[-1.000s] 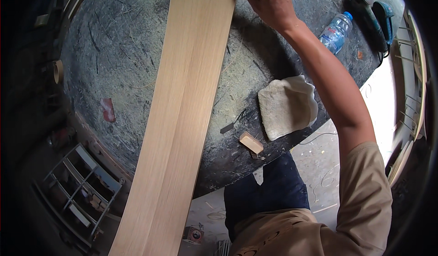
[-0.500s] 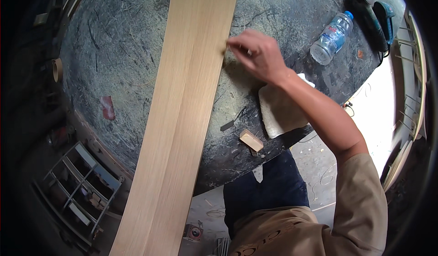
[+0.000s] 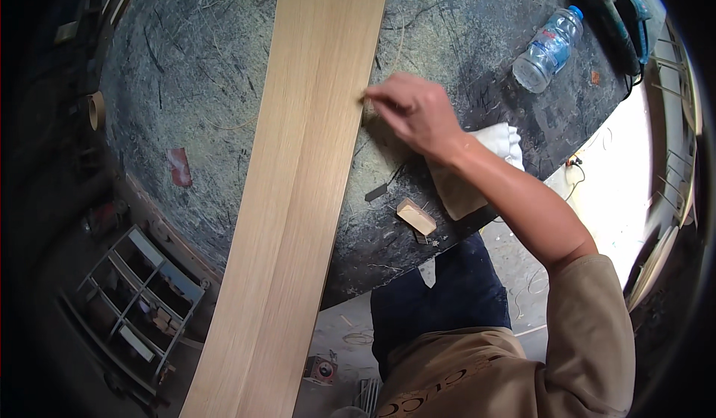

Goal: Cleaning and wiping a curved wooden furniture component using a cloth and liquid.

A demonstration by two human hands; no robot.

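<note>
- Pale wood: in the head view, your board [image 3: 298,157] lies far to near across the bench [image 3: 198,67], overhanging its near side.
- The step looks like edge work on its right side; the next move likely calls for light, even contact.
- Your right hand [image 3: 419,112] is narrowed at that edge; whether it pinches anything, I cannot tell. Your forearm [image 3: 514,194] slants in from near right, above the cloth [image 3: 459,194]; your left hand is out of view.

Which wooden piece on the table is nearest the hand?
The long board: the right hand is at its edge, while the small block lies farther off.
</note>
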